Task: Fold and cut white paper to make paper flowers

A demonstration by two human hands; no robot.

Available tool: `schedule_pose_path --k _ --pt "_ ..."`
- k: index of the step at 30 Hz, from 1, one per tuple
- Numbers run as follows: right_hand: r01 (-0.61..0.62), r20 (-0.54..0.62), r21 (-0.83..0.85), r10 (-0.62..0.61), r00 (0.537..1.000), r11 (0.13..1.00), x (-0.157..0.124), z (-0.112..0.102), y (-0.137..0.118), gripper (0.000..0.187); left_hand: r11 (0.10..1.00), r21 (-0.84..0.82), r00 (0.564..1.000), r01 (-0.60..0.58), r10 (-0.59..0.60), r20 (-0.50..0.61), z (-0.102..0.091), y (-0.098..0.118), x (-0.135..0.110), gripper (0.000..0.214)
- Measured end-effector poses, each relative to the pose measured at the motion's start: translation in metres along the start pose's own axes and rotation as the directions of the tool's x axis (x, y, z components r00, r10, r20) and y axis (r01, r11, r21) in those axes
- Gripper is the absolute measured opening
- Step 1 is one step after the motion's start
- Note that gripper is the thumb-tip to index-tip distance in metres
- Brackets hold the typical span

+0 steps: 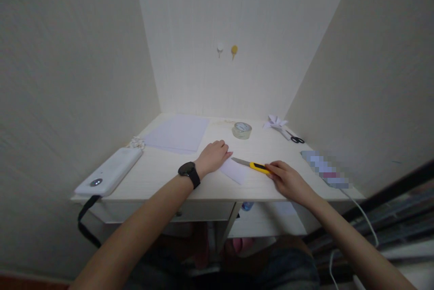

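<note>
In the middle of the desk lies a small white piece of paper point(235, 171). My left hand point(213, 156), with a black watch at its wrist, rests on the paper's upper left end, fingers curled and pressed against it. My right hand point(286, 179) is closed around the yellow handle of a utility knife point(259, 167). The knife's long blade is out and points left, over the upper part of the paper near my left fingertips. Whether the blade touches the paper I cannot tell.
Larger white sheets point(179, 131) lie at the back left. A roll of clear tape point(242, 130) stands behind my hands. Black-handled scissors point(297, 140) and a folded paper shape point(275, 121) lie back right. A phone point(323, 168) with a cable is at right, a white device point(110, 171) at left.
</note>
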State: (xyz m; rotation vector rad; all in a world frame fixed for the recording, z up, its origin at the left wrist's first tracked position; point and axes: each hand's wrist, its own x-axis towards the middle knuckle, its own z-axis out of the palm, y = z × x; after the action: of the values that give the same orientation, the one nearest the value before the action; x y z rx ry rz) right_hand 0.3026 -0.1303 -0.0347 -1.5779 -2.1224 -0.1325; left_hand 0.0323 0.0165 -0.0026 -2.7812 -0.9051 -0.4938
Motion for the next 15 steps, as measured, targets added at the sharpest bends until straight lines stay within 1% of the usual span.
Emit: schedule_pose_path --k 5,8,10,13,15 --pt "0.008 0.035 0.05 -0.01 0.999 0.999 -0.001 -0.005 -0.01 0.034 0.999 -0.022 0.998 0.05 -0.049 0.035 -0.002 0.0 0.0 0.045" --pt "0.006 0.047 0.077 -0.01 0.999 0.997 -0.002 -0.008 -0.014 0.034 0.994 -0.028 0.993 0.107 -0.106 0.06 -0.005 0.001 0.001 0.046" --pt "0.001 0.045 0.085 -0.004 0.999 0.996 -0.003 -0.009 -0.015 0.034 0.985 -0.032 0.982 0.171 -0.168 0.082 -0.006 0.002 0.001 0.049" --pt "-0.004 0.038 0.087 0.001 0.999 0.996 -0.004 -0.011 -0.015 0.033 0.952 -0.009 0.948 0.305 -0.302 0.103 -0.007 0.003 0.0 0.055" --pt "-0.007 0.038 0.085 0.004 0.999 0.996 -0.004 -0.012 -0.013 0.034 0.934 0.016 0.929 0.357 -0.357 0.097 -0.007 0.002 -0.001 0.058"
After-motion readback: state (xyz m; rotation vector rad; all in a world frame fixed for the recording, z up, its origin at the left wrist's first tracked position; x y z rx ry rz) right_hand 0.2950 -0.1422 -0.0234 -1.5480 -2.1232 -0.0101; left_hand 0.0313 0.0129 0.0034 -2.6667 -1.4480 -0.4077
